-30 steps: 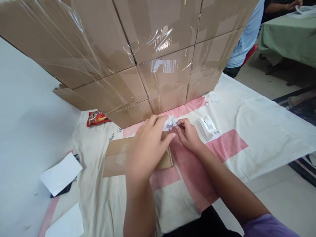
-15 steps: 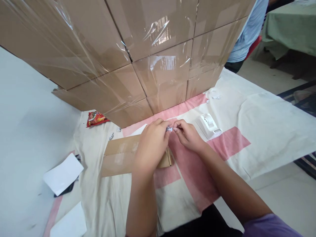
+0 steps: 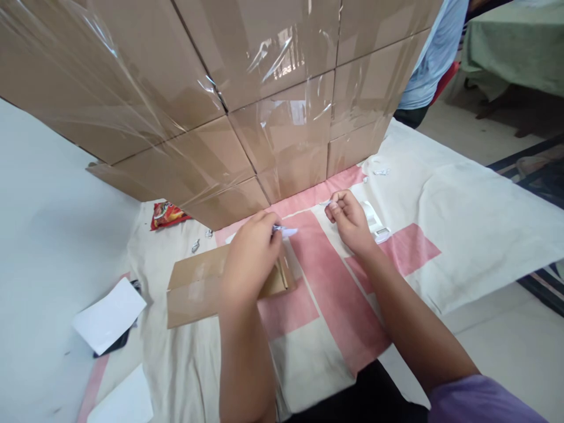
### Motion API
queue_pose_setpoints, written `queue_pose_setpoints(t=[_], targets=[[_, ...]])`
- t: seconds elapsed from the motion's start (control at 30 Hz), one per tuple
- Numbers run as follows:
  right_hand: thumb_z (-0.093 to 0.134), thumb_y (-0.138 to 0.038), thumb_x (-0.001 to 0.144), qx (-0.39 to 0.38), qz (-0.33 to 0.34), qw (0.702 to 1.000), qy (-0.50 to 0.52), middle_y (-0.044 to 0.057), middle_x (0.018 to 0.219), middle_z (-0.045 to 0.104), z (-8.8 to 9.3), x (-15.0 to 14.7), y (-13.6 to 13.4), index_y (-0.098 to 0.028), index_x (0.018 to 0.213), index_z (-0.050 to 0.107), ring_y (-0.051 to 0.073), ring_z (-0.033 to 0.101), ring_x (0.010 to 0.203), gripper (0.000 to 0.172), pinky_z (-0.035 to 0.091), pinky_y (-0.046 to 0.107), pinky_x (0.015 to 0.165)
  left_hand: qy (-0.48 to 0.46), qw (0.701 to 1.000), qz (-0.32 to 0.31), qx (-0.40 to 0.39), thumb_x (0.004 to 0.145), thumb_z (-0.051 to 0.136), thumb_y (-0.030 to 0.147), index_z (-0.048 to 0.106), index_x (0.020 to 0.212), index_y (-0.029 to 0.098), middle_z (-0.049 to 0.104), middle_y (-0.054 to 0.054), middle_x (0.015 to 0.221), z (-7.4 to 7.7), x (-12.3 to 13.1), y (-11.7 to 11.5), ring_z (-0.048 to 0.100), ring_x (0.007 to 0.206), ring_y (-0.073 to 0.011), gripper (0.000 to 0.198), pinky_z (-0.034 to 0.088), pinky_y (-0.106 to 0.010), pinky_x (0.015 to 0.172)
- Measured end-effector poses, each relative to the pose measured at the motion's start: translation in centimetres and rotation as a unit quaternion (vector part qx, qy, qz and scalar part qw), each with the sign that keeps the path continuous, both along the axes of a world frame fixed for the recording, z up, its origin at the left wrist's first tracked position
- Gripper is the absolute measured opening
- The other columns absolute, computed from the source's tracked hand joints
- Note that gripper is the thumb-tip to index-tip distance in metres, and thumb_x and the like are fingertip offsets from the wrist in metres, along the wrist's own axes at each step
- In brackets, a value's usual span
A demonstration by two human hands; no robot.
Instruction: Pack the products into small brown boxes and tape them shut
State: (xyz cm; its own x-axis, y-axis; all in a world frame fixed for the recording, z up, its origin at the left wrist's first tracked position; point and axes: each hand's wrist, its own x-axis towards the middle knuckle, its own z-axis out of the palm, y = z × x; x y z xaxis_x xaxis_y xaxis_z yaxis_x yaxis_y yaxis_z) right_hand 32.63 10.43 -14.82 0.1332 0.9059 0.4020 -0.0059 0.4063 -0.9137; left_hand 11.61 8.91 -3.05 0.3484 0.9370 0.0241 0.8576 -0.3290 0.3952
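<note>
Film-wrapped stack of cartons (image 3: 273, 117) just behind the flat cardboard (image 3: 198, 285), leaning over it and filling the upper view. Under the cardboard, a white-and-pink cloth (image 3: 462, 223). Behind the cardboard's left end, a red snack packet (image 3: 167, 214) at the foot of the stack, with small bits of litter (image 3: 194, 245) between packet and cardboard. Left of the cardboard, off the cloth, a white sheet (image 3: 108, 314) lying over a dark flat thing (image 3: 112, 346); nearer than that, a second white sheet (image 3: 126, 399). Well right of the cardboard, a white tape dispenser (image 3: 378, 228), partly hidden behind the right hand (image 3: 350, 220). Far beyond, past the stack's right edge, another person in a light blue shirt (image 3: 436, 53) beside a green-covered table (image 3: 515, 53). Nothing between the two hands but bare pink cloth.

Small white paper scrap (image 3: 287, 232) above the cardboard's right end, clear of the cloth. Long axis roughly level, running left to right; free end pointing right toward the right hand, other end buried in the fingers.

Left hand (image 3: 249, 258) over the cardboard's right end, fingers narrow, thumb and forefinger pinched on the scrap. Right hand well apart from it, right of the cardboard, curled into a loose fist with fingertips pressed together; a thin pale sliver at the fingertips, too small to tell what.
</note>
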Motion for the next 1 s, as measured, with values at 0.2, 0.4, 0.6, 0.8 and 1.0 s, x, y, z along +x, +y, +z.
queue_pose_setpoints(t=[0.2,0.4,0.6,0.8,1.0], targets=[[0.060,-0.053,0.097,-0.025,0.009,0.999,0.043,-0.006,0.066,0.046,-0.6,0.0,0.6,-0.024,0.092,0.047,0.013,0.040,0.059,0.032,0.032,0.027,0.058,-0.034,0.999,0.042,0.002,0.096,0.054,0.035,0.054,0.136,0.026,0.052,-0.007,0.149,-0.2,-0.5,0.3,0.057,0.128,-0.0272,0.042,0.046,-0.041,0.103],[0.057,-0.052,0.098,-0.038,0.024,0.999,0.011,-0.005,0.067,0.047,-0.6,-0.9,0.1,-0.024,0.092,0.047,0.014,0.043,0.061,0.030,0.036,0.027,0.060,-0.029,0.999,0.006,0.034,0.100,0.044,0.031,0.034,0.155,0.027,0.014,-0.005,0.172,-0.9,-0.2,0.5,0.021,0.156,-0.0268,0.057,0.030,-0.047,0.121],[0.062,-0.051,0.096,-0.057,0.099,0.990,0.077,-0.006,0.066,0.047,-0.4,-2.2,-0.5,-0.023,0.095,0.048,0.012,0.041,0.058,0.031,0.032,0.026,0.057,-0.003,0.997,-0.030,0.066,0.097,0.053,0.030,0.062,0.127,0.029,0.066,-0.004,0.132,-0.4,0.2,0.5,0.058,0.123,-0.0245,0.032,0.034,-0.046,0.111],[0.066,-0.051,0.093,-0.076,0.157,0.976,0.127,-0.007,0.063,0.048,1.0,-3.8,-1.8,-0.023,0.091,0.050,0.012,0.042,0.057,0.033,0.034,0.027,0.059,0.004,0.994,-0.097,0.059,0.097,0.057,0.029,0.071,0.100,0.031,0.071,0.002,0.110,-0.4,0.8,0.5,0.062,0.106,-0.0202,0.015,0.033,-0.041,0.101],[0.068,-0.054,0.091,-0.083,0.173,0.974,0.123,-0.007,0.062,0.044,1.1,-3.7,-1.5,-0.022,0.088,0.050,0.011,0.040,0.055,0.037,0.031,0.027,0.057,0.041,0.992,-0.086,0.085,0.096,0.056,0.028,0.068,0.087,0.027,0.070,0.003,0.093,-0.4,1.1,0.3,0.062,0.094,-0.0187,0.015,0.034,-0.042,0.094]])
